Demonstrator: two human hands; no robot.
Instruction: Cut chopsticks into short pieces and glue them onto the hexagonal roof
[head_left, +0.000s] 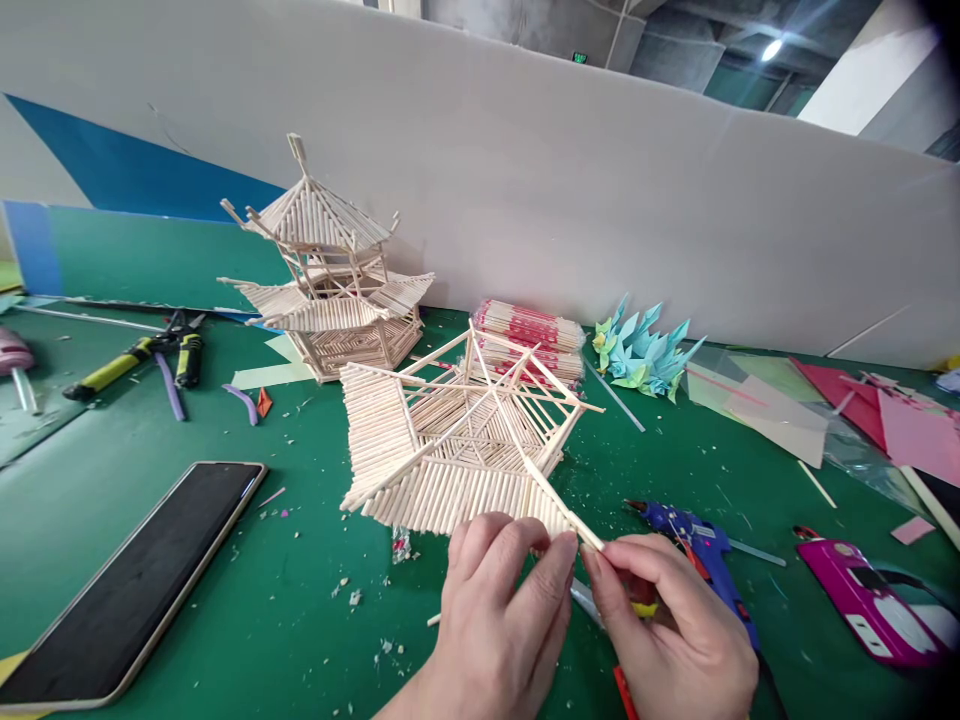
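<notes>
A half-roofed pavilion model (446, 497) of thin wooden sticks rests on the green table in front of me. Rows of short sticks cover its left and front roof sides, while the back and right show bare frame. My left hand (502, 610) pinches the lower edge of the front roof side near its right corner. At that corner, a thicker stick (585, 531) slopes outward, its tip between the thumb and forefinger of my right hand (675, 620). My fingers hide the exact contact points. Behind stands a taller two-tiered stick pavilion (322, 260) with a pointed roof.
To the right lie a blue glue gun (694, 535) and a pink power socket (870, 600). Bundled sticks (529, 335) and folded-paper pieces (645, 350) sit by the grey partition (600, 200). A phone (135, 580) and yellow-handled pliers (124, 365) are on the left.
</notes>
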